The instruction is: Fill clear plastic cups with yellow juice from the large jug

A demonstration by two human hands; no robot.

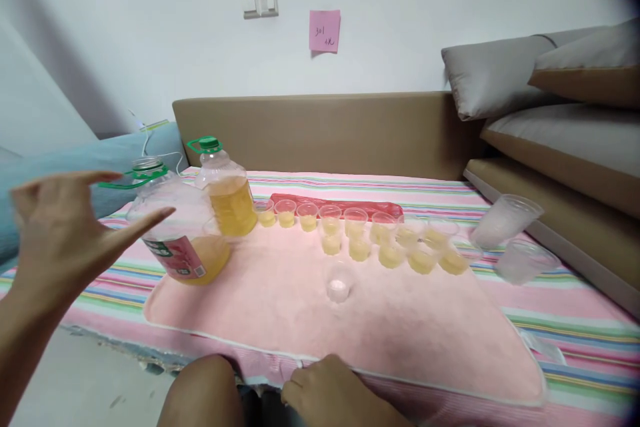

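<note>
At 12 o'clock, on the wall (390, 30), we find a pink sticky note (325, 31). On it we read the handwritten number "301". At the note's 5 o'clock we see a second, shorter line of handwriting, which we cannot read with certainty. At 8 o'clock we locate a pink label (175, 257) on the uncapped bottle (183, 228). Its pale lettering is too small for us to read; at its 4 o'clock we identify a barcode (199, 271).

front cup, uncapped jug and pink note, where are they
Front cup (339, 285), head view: on its clear wall.
Uncapped jug (183, 255), head view: on its label.
Pink note (325, 32), head view: middle of the paper.
</note>
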